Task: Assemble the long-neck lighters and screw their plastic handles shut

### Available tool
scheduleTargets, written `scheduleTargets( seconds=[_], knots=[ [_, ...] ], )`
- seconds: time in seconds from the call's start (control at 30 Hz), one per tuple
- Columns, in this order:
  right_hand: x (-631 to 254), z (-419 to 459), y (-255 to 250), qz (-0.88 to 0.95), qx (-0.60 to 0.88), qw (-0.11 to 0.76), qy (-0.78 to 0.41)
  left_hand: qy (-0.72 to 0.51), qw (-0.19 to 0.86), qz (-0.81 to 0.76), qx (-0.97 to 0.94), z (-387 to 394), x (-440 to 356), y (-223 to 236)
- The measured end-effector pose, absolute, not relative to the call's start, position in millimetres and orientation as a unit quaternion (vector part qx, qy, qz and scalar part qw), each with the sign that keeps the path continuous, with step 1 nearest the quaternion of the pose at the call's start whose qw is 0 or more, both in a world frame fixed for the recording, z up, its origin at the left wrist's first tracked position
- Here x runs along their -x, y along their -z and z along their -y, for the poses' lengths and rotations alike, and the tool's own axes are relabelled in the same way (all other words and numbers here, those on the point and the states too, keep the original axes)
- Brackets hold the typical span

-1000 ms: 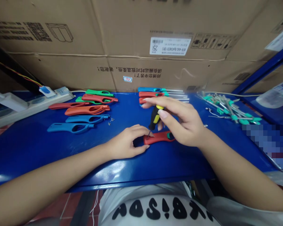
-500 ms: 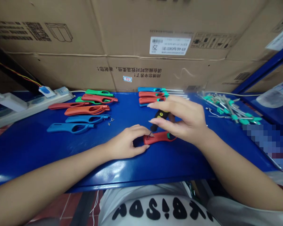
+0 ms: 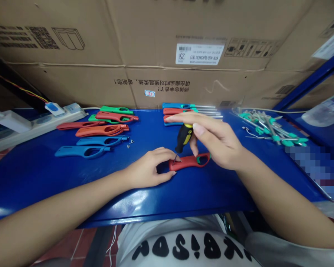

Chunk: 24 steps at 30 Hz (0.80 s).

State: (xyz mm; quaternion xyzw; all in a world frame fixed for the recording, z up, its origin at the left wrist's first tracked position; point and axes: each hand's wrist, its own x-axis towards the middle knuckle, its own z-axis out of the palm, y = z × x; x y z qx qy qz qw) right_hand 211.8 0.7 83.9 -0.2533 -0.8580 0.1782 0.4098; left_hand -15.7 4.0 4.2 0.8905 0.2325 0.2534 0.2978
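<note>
A red lighter body with a green trigger lies flat near the middle of the blue table. My left hand grips its left end between thumb and fingers. Over that end stands a short black-and-yellow screwdriver, slightly tilted, its tip on the red body. My right hand holds the screwdriver's handle near the top, with thumb and fingers around it and the index finger stretched over it. Whether a screw sits under the tip is too small to tell.
To the left lie several lighter shells in blue, orange-red and green, with small screws beside them. Lighters with metal tubes line the back. Loose tubes with green parts are piled right; a power strip is left.
My right hand has shifted its fingers on the screwdriver, thumb now against the handle and index finger across its top. The screwdriver stands more upright. My left hand stays on the red body.
</note>
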Motion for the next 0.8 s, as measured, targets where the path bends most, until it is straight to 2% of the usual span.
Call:
scheduleTargets(
  seconds=[0.07,0.1,0.2,0.27,0.43,0.6,0.73,0.8],
  knots=[
    [-211.3,1.3,-85.3,0.859,0.245,0.388,-0.226,-0.25,0.3,-0.235,-0.89,-4.2,15.8,-3.3],
    [-210.9,2.0,-85.4,0.863,0.243,0.39,-0.211,-0.25,0.299,-0.236,-0.89,-4.2,15.8,-2.9],
    [-209.3,3.0,-83.9,0.87,0.254,0.416,-0.077,-0.254,0.292,-0.237,-0.891,-4.1,15.8,-2.8],
    [-208.0,3.5,-82.8,0.869,0.253,0.425,-0.036,-0.252,0.292,-0.237,-0.892,-4.1,15.6,-3.8],
    [-206.4,2.7,-81.8,0.86,0.235,0.432,-0.135,-0.241,0.301,-0.241,-0.891,-4.2,15.8,-4.7],
    [-207.9,-1.0,-80.6,0.862,0.237,0.448,-0.001,-0.251,0.3,-0.235,-0.89,-4.4,16.1,-3.3],
    [-207.9,-1.4,-82.5,0.865,0.24,0.422,-0.128,-0.25,0.304,-0.234,-0.889,-4.3,15.8,-4.6],
    [-208.1,-2.5,-82.3,0.861,0.238,0.429,-0.134,-0.25,0.303,-0.235,-0.889,-4.4,15.8,-4.7]
  ],
)
